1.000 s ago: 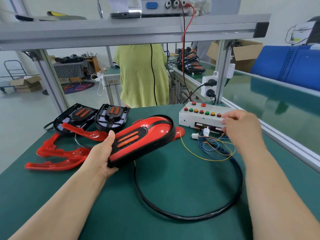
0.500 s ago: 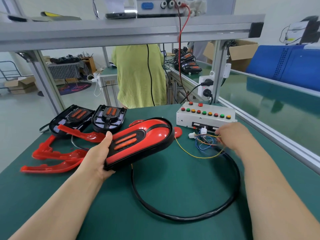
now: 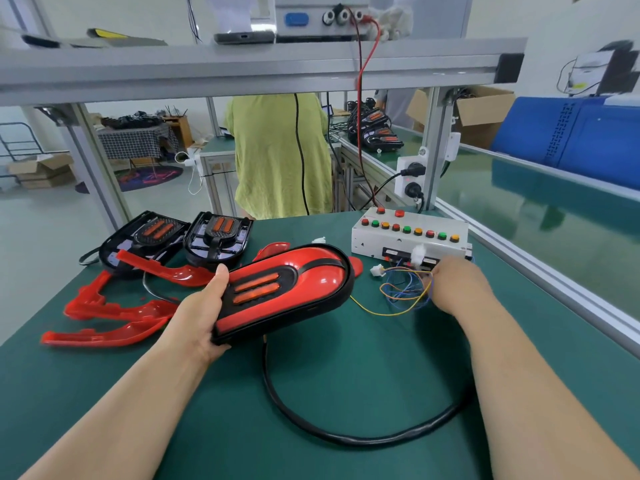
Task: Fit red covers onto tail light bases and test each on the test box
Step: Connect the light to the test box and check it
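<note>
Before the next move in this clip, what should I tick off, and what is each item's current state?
1. Red cover seated on base: ok, it sits inside the black rim.
2. Left hand grip: ok, it holds the near end, raised.
3. Right hand holding a plug: cannot tell, fingers hidden among wires.
4. Light plugged into test box: cannot tell.
5. Black cable free: ok, one open loop.

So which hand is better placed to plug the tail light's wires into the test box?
Right. The right hand is at the coloured wires, just in front of the test box; the left hand is busy gripping the assembled tail light.
</note>
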A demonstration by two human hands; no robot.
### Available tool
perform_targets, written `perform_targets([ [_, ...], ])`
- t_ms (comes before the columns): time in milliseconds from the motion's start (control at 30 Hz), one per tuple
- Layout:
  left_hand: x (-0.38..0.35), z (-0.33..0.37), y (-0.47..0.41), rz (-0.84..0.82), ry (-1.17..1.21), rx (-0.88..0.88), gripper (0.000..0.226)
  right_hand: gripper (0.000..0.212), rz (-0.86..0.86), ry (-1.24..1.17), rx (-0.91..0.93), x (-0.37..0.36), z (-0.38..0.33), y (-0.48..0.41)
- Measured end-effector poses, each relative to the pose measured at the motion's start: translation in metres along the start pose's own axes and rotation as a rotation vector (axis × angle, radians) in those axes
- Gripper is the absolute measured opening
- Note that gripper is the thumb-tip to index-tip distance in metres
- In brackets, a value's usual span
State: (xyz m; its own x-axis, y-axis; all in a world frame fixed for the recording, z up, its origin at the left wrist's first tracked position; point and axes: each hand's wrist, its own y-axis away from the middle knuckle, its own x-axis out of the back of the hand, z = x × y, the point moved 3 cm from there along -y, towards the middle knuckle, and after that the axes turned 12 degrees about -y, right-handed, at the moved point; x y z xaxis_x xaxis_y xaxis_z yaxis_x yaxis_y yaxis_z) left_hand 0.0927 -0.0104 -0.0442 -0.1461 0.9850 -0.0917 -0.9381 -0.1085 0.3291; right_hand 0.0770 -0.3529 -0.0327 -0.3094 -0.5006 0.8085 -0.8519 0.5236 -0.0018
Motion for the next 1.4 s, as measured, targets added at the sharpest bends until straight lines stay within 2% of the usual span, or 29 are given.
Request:
perform_targets([
  [133, -0.003, 0.0, 0.003, 0.017, -0.045, -0.019, 0.041, 0.011, 0.378, -0.471, 0.066, 0.026, -0.007, 0.01],
  [233, -0.008, -0.001, 0.006, 0.002, -0.085, -0.035, 0.043, 0.019, 0.523, -0.635, 0.221, 0.039, -0.018, 0.024],
  [300, -0.01, 0.0, 0.007, 0.001, -0.113, -0.041, 0.044, 0.021, 0.463, -0.694, 0.329, 0.038, -0.028, 0.031],
  [367, -0.011, 0.0, 0.008, -0.008, -0.145, -0.047, 0.044, 0.023, 0.283, -0.711, 0.39, 0.027, -0.041, 0.034],
  [433, -0.015, -0.001, 0.011, -0.027, -0.178, -0.053, 0.045, 0.029, 0.086, -0.628, 0.403, 0.011, -0.052, 0.036],
  [500, -0.022, -0.002, 0.015, -0.07, -0.218, -0.058, 0.046, 0.031, -0.012, -0.56, 0.419, -0.003, -0.056, 0.038],
  [667, -0.043, 0.0, 0.028, -0.178, -0.343, -0.102, 0.045, 0.026, -0.088, -0.589, 0.442, -0.016, -0.057, 0.04],
  [767, -0.048, -0.001, 0.032, -0.217, -0.354, -0.125, 0.035, 0.025, -0.135, -0.595, 0.441, -0.022, -0.057, 0.038],
  [933, -0.04, 0.007, 0.024, -0.151, -0.622, -0.301, 0.033, 0.029, -0.232, -0.677, 0.41, -0.029, -0.058, 0.037],
  [1000, -0.038, 0.009, 0.021, -0.208, -0.643, -0.283, 0.034, 0.027, -0.292, -0.708, 0.394, -0.033, -0.06, 0.038],
  [1067, -0.037, 0.009, 0.021, -0.278, -0.673, -0.243, 0.041, 0.026, -0.333, -0.646, 0.415, -0.036, -0.061, 0.04],
  [1133, -0.034, 0.011, 0.019, -0.273, -0.813, -0.251, 0.044, 0.026, -0.37, -0.541, 0.448, -0.037, -0.062, 0.041],
  [1200, -0.03, 0.019, 0.013, -0.126, -1.109, -0.414, 0.033, 0.024, -0.413, -0.488, 0.457, -0.039, -0.064, 0.042],
  [1233, -0.028, 0.026, 0.014, -0.018, -1.175, -0.523, 0.025, 0.024, -0.429, -0.49, 0.454, -0.04, -0.065, 0.044],
  [1267, -0.03, 0.032, 0.017, 0.043, -1.142, -0.597, 0.018, 0.023, -0.435, -0.499, 0.453, -0.042, -0.067, 0.046],
  [1333, -0.042, 0.038, 0.023, 0.023, -1.046, -0.675, 0.011, 0.021, -0.429, -0.536, 0.459, -0.043, -0.071, 0.048],
  [1400, -0.06, 0.038, 0.026, -0.075, -1.03, -0.689, 0.009, 0.021, -0.421, -0.569, 0.476, -0.042, -0.072, 0.051],
])
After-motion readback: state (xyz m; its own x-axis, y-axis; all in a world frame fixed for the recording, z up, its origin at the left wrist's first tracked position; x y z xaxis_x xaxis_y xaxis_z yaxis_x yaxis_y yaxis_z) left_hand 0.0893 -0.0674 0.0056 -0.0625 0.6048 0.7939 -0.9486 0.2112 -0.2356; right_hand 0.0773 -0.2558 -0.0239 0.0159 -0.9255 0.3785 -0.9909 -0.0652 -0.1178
